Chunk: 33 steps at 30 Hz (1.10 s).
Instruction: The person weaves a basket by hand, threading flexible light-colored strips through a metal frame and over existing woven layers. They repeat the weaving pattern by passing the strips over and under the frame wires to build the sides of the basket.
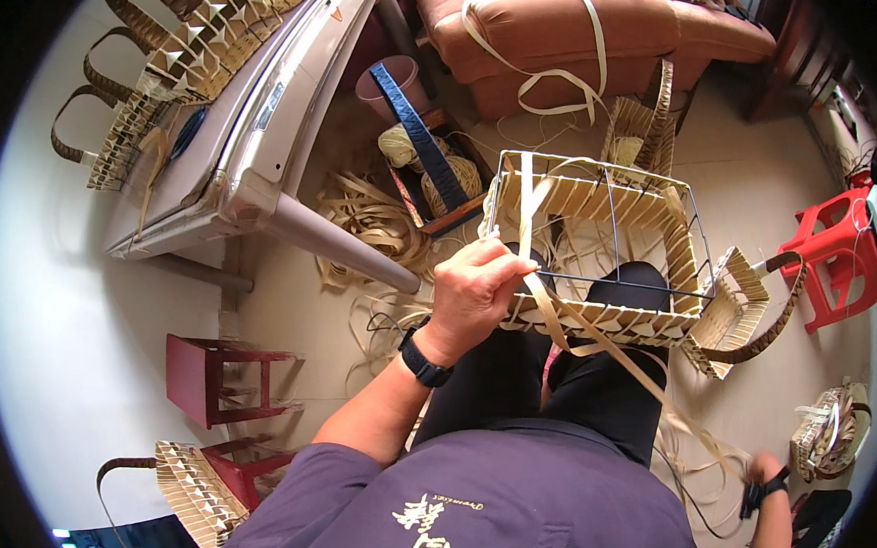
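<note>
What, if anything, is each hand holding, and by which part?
The left hand holds the wire-framed basket at its near-left corner. A tan strip runs toward the blurred right hand, whose grip cannot be told.

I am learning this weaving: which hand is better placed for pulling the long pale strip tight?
Probably the right hand: it is out to the side, where the strip leads, though its grip is unclear. The left hand is at the basket's near left corner, so seems better for steadying.

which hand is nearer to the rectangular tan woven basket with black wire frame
Left: the left hand grips the basket at its near left corner; the right hand is apart, off lower right.
</note>
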{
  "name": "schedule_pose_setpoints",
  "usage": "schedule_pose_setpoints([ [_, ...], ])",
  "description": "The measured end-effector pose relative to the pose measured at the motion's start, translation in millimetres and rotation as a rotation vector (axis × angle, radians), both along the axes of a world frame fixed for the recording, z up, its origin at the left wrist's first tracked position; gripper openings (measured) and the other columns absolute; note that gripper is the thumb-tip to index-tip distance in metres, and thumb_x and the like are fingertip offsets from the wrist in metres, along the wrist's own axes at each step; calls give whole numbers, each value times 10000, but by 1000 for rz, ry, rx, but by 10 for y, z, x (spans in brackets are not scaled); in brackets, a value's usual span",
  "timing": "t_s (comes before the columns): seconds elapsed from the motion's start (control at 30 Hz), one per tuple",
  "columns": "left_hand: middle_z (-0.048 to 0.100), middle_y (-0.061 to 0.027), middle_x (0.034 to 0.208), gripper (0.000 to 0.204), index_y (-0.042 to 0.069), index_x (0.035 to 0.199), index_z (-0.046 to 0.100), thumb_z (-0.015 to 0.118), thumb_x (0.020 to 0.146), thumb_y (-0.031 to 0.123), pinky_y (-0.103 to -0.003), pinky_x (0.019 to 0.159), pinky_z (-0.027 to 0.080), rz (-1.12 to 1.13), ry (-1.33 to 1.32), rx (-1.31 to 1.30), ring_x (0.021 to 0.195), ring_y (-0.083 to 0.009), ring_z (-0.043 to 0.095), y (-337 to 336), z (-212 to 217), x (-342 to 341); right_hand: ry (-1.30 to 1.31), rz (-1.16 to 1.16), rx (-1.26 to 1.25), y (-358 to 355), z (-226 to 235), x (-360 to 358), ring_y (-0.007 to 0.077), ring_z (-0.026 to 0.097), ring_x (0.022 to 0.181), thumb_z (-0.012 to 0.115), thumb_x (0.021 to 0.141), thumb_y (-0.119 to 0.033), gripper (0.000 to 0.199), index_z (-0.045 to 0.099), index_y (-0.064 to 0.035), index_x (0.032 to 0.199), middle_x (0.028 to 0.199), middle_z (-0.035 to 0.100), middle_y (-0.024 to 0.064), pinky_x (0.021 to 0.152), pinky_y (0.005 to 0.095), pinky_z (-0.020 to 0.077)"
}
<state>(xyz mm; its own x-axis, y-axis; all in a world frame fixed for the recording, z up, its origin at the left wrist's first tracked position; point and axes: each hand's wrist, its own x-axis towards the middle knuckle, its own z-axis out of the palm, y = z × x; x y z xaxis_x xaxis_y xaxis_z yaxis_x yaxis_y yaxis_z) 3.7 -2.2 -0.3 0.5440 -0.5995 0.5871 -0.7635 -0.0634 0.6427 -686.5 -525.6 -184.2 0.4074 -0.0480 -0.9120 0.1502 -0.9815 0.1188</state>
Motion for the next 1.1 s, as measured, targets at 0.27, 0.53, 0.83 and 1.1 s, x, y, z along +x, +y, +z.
schedule_pose_setpoints([
  [0.27,710,-72,879,105,111,995,815,823,905,59,-423,750,582,66,-92,79,861,-310,734,49,202,-127,-764,-817,356,1184,1170,2591,426,774,1063,718,979,-137,246,821,2,1155,1115,813,233,947,469,616],
  [0.53,720,-65,901,92,131,1006,821,813,929,82,-421,719,578,48,-76,98,858,-301,737,-22,141,-71,-759,-831,1067,3107,1624,5186,228,690,822,644,1116,-243,295,761,24,1167,887,744,124,792,396,564],
  [0.83,711,-59,883,83,131,996,817,819,926,84,-419,726,570,80,-103,137,859,-295,728,50,226,-174,-717,-1137,726,1317,389,2973,176,567,621,719,998,-219,275,737,-11,819,681,597,115,613,391,475],
  [1.1,715,-65,884,87,119,995,812,809,926,65,-426,733,571,40,-77,51,862,-306,729,-19,101,-87,-292,-634,-231,598,-1,178,451,774,988,746,924,-269,218,843,-73,928,1040,809,219,892,521,623],
])
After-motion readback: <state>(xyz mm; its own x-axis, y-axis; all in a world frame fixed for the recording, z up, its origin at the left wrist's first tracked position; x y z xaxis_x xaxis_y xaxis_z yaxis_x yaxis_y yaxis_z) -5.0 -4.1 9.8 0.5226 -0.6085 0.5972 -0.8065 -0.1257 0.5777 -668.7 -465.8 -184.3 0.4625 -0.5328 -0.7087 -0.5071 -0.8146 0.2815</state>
